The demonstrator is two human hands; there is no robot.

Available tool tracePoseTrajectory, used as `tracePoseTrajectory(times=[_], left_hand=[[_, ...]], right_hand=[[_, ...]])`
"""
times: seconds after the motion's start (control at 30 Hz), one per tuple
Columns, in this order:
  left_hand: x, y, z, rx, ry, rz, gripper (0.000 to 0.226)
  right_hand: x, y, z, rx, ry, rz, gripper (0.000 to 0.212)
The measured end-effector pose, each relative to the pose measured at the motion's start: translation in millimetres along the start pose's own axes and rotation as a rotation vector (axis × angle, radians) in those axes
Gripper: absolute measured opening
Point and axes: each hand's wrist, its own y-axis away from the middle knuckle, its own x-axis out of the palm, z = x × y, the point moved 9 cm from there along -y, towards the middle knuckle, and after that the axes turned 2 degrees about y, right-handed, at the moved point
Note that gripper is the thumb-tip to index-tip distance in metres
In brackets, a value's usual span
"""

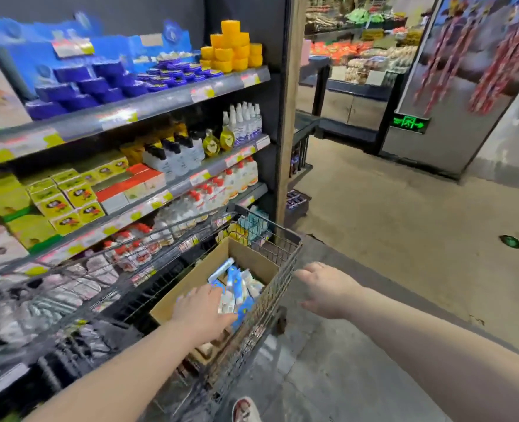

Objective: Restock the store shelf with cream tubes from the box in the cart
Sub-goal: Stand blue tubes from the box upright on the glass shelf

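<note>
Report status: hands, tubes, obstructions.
Left hand open, in the box over the tubes. Right hand open, empty, beside the cart. Nothing blocks the box.

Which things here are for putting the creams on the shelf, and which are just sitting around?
For the job: cream tubes, the cardboard box holding them, cart, store shelf, left hand on the tubes, right hand beside the cart.

Just sitting around: yellow jars, spray bottles, green exit sign.

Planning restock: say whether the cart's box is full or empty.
Partly full: the box holds tubes well below its rim; the left hand is over them.
</note>
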Motion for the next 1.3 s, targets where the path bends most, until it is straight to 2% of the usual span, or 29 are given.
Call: tracePoseTrajectory(times=[0.23,0.43,0.7,0.83,1.07,1.3], left_hand=[[9,-81,34,-0.101,0.079,0.054,0.064],[4,-139,75,-0.195,0.133,0.099,0.058],[62,-137,129,-0.440,0.265,0.242,0.066],[85,-134,141,-0.553,0.385,0.266,0.055],[144,-169,135,-0.675,0.477,0.387,0.065],[205,-230,140,-0.797,0.702,0.323,0.063]], right_hand=[[-15,-103,-25,-0.050,0.064,0.046,0.057],[-10,-197,-24,-0.084,0.074,0.168,0.053],[49,-295,6,-0.204,0.105,0.386,0.055],[86,-342,14,-0.241,0.072,0.487,0.052],[161,-401,4,-0.164,0.013,0.650,0.051],[226,-438,8,-0.069,-0.031,0.683,0.040]])
